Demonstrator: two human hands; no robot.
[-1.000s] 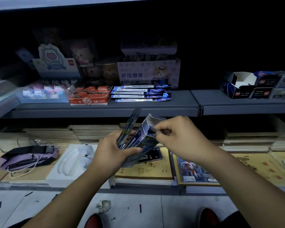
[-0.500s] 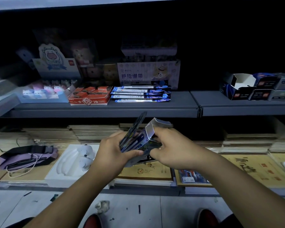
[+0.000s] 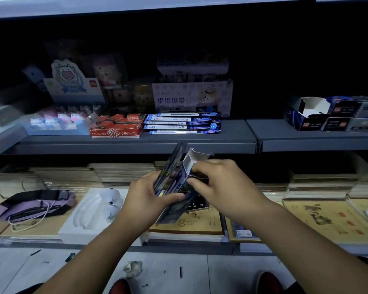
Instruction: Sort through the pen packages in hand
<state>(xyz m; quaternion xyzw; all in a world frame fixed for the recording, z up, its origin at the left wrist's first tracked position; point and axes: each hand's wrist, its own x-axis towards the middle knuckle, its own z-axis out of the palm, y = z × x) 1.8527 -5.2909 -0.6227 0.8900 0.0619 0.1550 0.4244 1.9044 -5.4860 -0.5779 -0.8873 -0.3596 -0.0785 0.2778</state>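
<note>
We see two bare forearms reaching forward in front of a dim shop shelf. Our left hand (image 3: 146, 195) curls round a small dark blue cardboard box (image 3: 180, 187), thumb across its front, and also holds a thin fan of dark flat packets (image 3: 171, 164) that stands tilted up beside the box. The box's pale end flap (image 3: 197, 154) is open and points up and away from us. Our right hand (image 3: 223, 185) touches the open end of the box, its fingers bent and pinching there; what they pinch is hidden.

Just below the hands lies a tan printed booklet (image 3: 191, 223) on the low display surface (image 3: 179, 248). Left of the left hand rests a white moulded plastic tray (image 3: 94, 213), and further left a purple and black pouch with a white cord (image 3: 33, 205). Right of the right hand lie more tan printed sheets (image 3: 327, 219).

Above and beyond the hands runs a grey metal shelf (image 3: 136, 142). On it, straight ahead, lies a stack of blue and white flat packs (image 3: 183, 124), with a red and orange box marked 2B (image 3: 117, 127) to their left. Far to the right sit dark open cartons (image 3: 319, 115).
</note>
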